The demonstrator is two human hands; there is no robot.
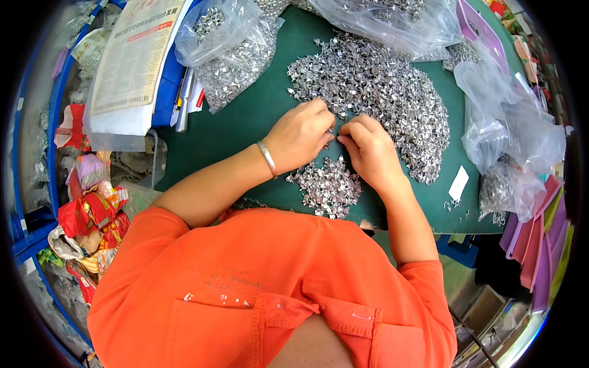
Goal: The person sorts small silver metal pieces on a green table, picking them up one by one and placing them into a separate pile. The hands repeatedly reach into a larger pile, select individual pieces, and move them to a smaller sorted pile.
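Note:
A large heap of small silvery metal pieces (423, 116) covers the far right part of the green tabletop (245, 135). Along its near edge, my left hand (300, 135) and my right hand (371, 150) face each other with a narrow gap between them. The fingers of both are bent together in a pinch. What lies between the fingertips is too small to make out. Just below them, nearer my body, sits a smaller pile of similar metal pieces (328, 187). A metal bangle circles my left wrist.
Plastic bags of metal pieces (239, 64) lie at the far left, and another clear bag (392, 24) behind the heap. On the right are a limp plastic bag (491, 122), a white card (458, 183) and a purple tray (481, 27). A printed sheet (135, 55) rests by a blue bin.

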